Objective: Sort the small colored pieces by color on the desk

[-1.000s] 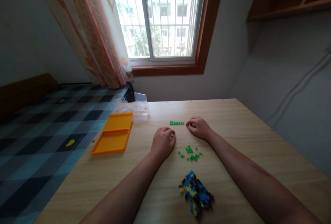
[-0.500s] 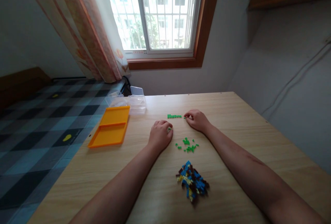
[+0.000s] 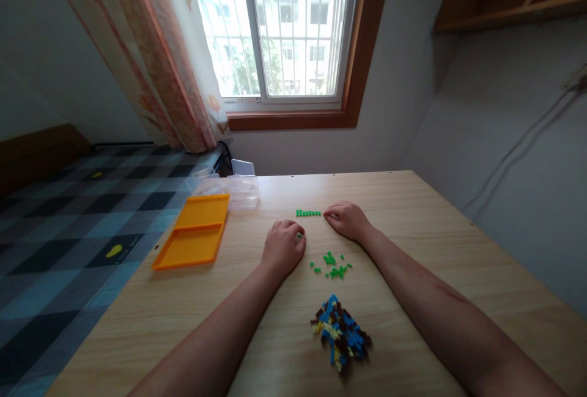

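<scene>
Several small green building bricks stand in a short row (image 3: 309,213) on the wooden table. At the right end of this row, my right hand (image 3: 349,219) rests on the tabletop with fingertips pinched together; anything between them is hidden. My left hand (image 3: 283,247) lies nearer to me and left of the row, its fingers curled, with a bit of a green brick (image 3: 299,236) showing between thumb and forefinger. Loose green bricks (image 3: 337,272) are scattered between my forearms. Closer to me sits a heap of blue, brown and yellow bricks (image 3: 342,333).
An orange two-part tray (image 3: 192,245) lies at the table's left side. Behind it are clear plastic boxes (image 3: 243,192). A bed with a checked cover (image 3: 92,226) adjoins the table on the left, and a window (image 3: 298,36) is ahead.
My right fingertips have closed together by the row's end, and the green brick that showed at them is out of sight. My left hand stays put. The view has tilted up slightly.
</scene>
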Action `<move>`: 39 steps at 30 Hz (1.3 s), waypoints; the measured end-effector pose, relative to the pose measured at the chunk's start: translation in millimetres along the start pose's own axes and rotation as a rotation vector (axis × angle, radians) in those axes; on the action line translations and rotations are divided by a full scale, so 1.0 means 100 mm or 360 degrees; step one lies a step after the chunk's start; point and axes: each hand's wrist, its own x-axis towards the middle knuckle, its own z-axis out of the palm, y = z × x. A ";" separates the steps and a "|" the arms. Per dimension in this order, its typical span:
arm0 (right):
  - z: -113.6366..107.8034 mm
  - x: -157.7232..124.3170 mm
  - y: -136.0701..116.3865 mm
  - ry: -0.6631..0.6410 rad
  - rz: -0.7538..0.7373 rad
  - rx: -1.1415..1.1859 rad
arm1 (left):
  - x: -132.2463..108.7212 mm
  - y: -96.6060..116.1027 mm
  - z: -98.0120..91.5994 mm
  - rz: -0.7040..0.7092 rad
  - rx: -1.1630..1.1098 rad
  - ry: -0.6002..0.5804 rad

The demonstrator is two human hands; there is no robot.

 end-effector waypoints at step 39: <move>0.12 0.00 0.09 0.0051 -0.0003 0.0007 | -0.02 0.00 0.02 -0.0026 0.0026 -0.0001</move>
